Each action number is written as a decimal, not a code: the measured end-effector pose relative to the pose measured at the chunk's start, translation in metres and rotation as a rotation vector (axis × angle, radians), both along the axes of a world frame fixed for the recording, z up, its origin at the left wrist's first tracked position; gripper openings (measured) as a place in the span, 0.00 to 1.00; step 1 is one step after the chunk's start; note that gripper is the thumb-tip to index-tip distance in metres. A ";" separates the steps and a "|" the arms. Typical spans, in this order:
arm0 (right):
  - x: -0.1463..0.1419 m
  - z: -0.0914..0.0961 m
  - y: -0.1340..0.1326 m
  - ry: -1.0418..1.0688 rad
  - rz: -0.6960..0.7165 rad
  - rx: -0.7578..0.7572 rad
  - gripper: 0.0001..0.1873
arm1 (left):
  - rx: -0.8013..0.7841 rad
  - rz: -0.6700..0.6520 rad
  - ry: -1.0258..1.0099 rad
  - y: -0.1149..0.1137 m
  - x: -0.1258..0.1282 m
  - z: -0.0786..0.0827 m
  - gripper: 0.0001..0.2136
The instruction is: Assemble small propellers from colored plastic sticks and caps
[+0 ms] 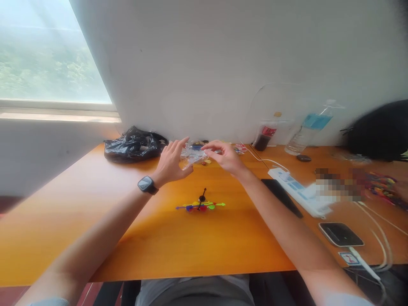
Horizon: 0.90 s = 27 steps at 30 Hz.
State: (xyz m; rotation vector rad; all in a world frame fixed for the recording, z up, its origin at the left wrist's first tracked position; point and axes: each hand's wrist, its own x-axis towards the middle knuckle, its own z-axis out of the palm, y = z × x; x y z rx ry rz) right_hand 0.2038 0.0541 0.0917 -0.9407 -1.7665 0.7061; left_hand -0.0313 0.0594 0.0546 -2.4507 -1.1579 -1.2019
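My left hand (172, 160), with a black watch on its wrist, is raised over the far part of the table. Its fingers and thumb are spread apart beside a crinkled clear plastic bag (194, 158). My right hand (225, 157) has thumb and fingertips pinched together at the bag's right edge. What sits inside or behind the bag is hard to make out. Nearer to me, a small heap of plastic arrow spinners (200, 207) in black, blue, yellow, red and green lies on the table between my forearms.
A black plastic bag (134, 145) is at the back left of the wooden table (153, 250). On the right are a cola bottle (264, 137), a water bottle (306, 131), a power strip (298, 191), a dark flat device (341, 234), cables and a black backpack (379, 131).
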 end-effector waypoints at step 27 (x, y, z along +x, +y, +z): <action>-0.008 -0.048 -0.005 -0.889 0.751 -0.283 0.12 | -0.083 0.037 0.036 0.005 -0.004 -0.004 0.40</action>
